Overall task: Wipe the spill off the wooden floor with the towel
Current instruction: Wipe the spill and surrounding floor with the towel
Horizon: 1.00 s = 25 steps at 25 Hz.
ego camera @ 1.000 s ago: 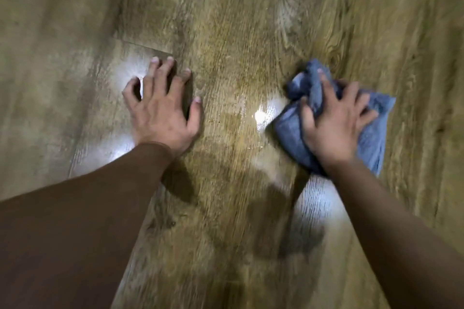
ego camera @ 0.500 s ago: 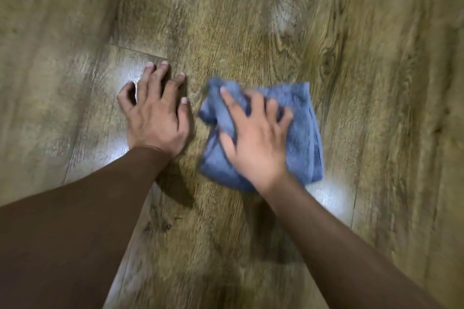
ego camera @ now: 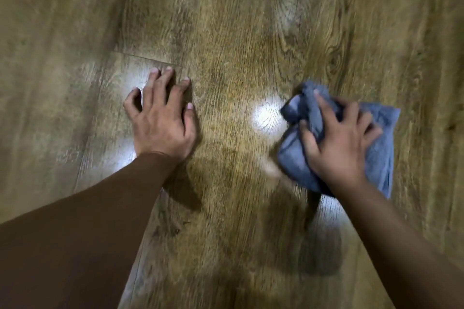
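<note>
Reaching in from the near edge, two forearms cross the wooden floor (ego camera: 238, 32), its grain streaked and glossy. Left hand (ego camera: 163, 123) presses flat, fingers spread, holding nothing. Right hand (ego camera: 339, 143) pins the crumpled blue-grey towel (ego camera: 381, 148), thumb and forefinger pinching a fold. A bright wet-looking sheen (ego camera: 267, 116) lies just beside the towel.
</note>
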Available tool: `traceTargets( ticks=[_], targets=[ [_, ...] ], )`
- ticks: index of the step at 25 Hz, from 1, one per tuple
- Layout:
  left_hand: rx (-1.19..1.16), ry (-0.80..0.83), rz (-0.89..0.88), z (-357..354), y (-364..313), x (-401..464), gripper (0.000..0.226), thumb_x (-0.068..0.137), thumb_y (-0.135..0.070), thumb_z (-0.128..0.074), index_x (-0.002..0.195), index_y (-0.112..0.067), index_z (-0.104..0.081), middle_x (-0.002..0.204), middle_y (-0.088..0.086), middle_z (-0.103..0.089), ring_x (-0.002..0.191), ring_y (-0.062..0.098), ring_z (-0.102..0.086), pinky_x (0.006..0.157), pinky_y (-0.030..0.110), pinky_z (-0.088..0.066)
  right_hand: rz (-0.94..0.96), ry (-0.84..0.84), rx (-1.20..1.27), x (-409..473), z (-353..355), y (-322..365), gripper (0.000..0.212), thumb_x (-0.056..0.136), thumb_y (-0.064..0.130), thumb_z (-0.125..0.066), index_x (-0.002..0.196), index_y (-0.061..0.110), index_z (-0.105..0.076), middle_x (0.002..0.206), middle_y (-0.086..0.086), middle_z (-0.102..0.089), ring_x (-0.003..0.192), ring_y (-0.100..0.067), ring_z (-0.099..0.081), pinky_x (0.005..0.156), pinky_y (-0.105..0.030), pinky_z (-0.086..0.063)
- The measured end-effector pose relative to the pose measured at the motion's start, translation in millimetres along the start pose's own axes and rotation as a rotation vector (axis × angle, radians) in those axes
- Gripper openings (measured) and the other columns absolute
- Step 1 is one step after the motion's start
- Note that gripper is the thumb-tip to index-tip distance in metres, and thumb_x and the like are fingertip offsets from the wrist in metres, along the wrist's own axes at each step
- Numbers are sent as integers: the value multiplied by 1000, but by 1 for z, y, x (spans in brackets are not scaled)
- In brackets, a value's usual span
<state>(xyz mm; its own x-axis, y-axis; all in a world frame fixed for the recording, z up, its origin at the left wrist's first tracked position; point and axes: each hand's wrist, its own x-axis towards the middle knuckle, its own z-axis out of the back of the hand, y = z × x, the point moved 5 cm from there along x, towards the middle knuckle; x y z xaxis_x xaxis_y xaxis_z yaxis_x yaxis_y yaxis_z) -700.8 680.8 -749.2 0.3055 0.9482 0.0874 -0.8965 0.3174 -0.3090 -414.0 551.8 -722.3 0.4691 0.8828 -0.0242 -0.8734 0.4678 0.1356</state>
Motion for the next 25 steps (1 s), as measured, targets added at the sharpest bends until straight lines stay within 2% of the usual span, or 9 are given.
traceTargets(
  ticks=[4,6,9,12,16,18,21,25],
  targets=[
    [11,-1,-3,-1,-1,0,49,95,-37,-43,140,-21,-54,159,7,-40,153,24,-24,114,57,-22,-132,-82,-13,93,-7,30,63,87,57,-46,147,37,-42,140,-16,-41,127,-44,-36,105,-65,-20],
    [9,5,6,0,-3,0,49,96,-37,-42,141,-21,-54,160,6,-39,153,23,-23,115,57,-21,-148,-79,-13,125,-9,61,63,88,58,-45,148,38,-41,144,-15,-40,132,-43,-34,106,-66,-18],
    [2,10,9,0,-1,1,49,95,-35,-42,141,-22,-52,161,6,-38,154,22,-22,115,56,-20,-22,-37,-46,126,-19,116,66,89,58,-47,151,39,-36,146,-13,-39,133,-39,-34,105,-61,-21],
    [8,-6,5,1,-2,1,53,90,-30,-44,142,-21,-52,160,5,-40,154,22,-24,114,56,-22,165,-23,-35,76,-22,149,69,86,55,-55,151,38,-38,139,-10,-44,122,-34,-40,100,-57,-25],
    [20,-5,20,3,-4,2,55,89,-31,-42,142,-20,-52,160,4,-41,154,21,-25,115,57,-22,288,14,20,-29,-19,125,73,79,50,-59,148,36,-43,136,-6,-45,119,-33,-41,100,-58,-32],
    [35,-4,15,2,-3,2,54,90,-33,-41,142,-21,-52,160,4,-40,153,21,-25,115,57,-23,251,37,49,-57,-18,93,71,79,50,-55,147,36,-45,137,-6,-43,120,-33,-39,100,-60,-30],
    [35,-13,8,0,-3,3,53,90,-34,-41,141,-22,-52,160,3,-41,153,21,-26,114,58,-23,109,36,81,-46,-12,49,66,81,51,-50,145,36,-48,136,-9,-41,116,-32,-35,97,-55,-25],
    [33,-20,9,-1,-1,3,52,89,-34,-41,139,-22,-53,159,3,-42,153,21,-26,114,56,-23,12,-31,41,14,-7,38,62,85,49,-56,145,36,-47,134,-13,-43,115,-35,-35,96,-56,-26]
  ],
)
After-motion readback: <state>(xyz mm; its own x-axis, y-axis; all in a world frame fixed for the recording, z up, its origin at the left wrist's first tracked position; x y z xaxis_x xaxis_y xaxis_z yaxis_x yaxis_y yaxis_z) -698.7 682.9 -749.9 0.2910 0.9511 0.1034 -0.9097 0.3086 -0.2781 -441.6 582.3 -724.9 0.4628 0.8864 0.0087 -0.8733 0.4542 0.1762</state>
